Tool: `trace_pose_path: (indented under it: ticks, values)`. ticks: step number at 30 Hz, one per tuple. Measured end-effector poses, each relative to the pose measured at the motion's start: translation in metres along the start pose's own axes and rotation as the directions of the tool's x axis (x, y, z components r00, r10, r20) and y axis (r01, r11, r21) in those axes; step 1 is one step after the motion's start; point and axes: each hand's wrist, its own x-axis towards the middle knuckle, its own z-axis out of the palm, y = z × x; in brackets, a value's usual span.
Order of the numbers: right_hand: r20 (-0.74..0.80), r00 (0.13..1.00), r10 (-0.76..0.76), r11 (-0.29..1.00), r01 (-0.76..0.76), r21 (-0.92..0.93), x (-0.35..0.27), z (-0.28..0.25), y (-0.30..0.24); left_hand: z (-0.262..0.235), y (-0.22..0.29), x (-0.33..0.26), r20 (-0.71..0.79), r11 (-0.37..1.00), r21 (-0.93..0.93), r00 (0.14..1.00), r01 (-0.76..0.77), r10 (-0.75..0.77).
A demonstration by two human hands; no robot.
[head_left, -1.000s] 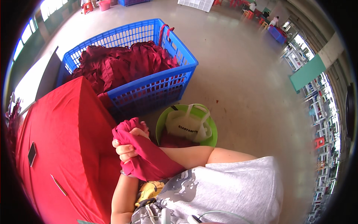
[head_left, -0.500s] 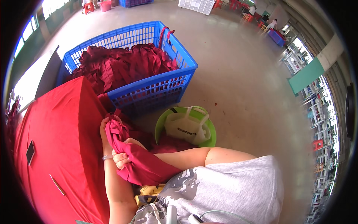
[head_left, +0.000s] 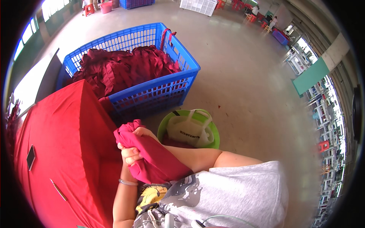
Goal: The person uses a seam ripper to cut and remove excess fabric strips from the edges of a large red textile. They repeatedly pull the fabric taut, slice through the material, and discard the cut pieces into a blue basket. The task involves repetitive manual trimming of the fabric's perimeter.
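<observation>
Both my hands grip a bunched magenta-red cloth [head_left: 156, 159] held in front of my chest, just off the edge of the red-covered table [head_left: 64, 140]. My left hand [head_left: 130, 155], with a thin bracelet at the wrist, clasps the cloth from below with its fingers curled. My right hand [head_left: 143, 132] sits on top, partly wrapped in the fabric, and its forearm runs in from the right. The cloth's lower part drapes over my right arm toward my grey printed shirt.
A blue plastic basket [head_left: 152, 91] full of dark red cloths [head_left: 121, 68] stands on the concrete floor ahead. A green basin [head_left: 213, 131] holding a white bag [head_left: 190, 131] sits near my right arm. A small dark flat object [head_left: 31, 157] lies on the table.
Half a second ago my left forearm reached up along the cloth with the bundle nearer the table. Now both hands are back together on the bunched cloth, a little to the right.
</observation>
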Motion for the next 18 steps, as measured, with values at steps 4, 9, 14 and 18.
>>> trace_pose_path:
  ticks: [4, 9, 14, 18]
  values:
    - [-0.016, 0.998, 0.067, 0.996, -0.066, 0.054, 0.006, -0.017, 0.029, 0.015, 0.026, -0.022, 0.059, 0.994, -0.110, 0.998, -0.025, 0.032]
    - [-0.100, 0.990, 0.098, 0.994, -0.093, 0.053, 0.011, -0.010, 0.033, -0.027, 0.054, 0.004, 0.470, 0.780, -0.475, 0.867, 0.407, -0.167]
    - [-0.073, 0.995, 0.073, 0.995, -0.078, -0.059, 0.018, -0.010, 0.037, -0.017, 0.074, 0.026, 0.537, 0.833, -0.439, 0.842, 0.336, -0.057]
    - [0.001, 0.996, 0.091, 0.984, -0.090, -0.152, 0.024, 0.007, 0.037, 0.023, 0.097, 0.023, 0.620, 0.826, -0.428, 0.784, 0.367, -0.027]
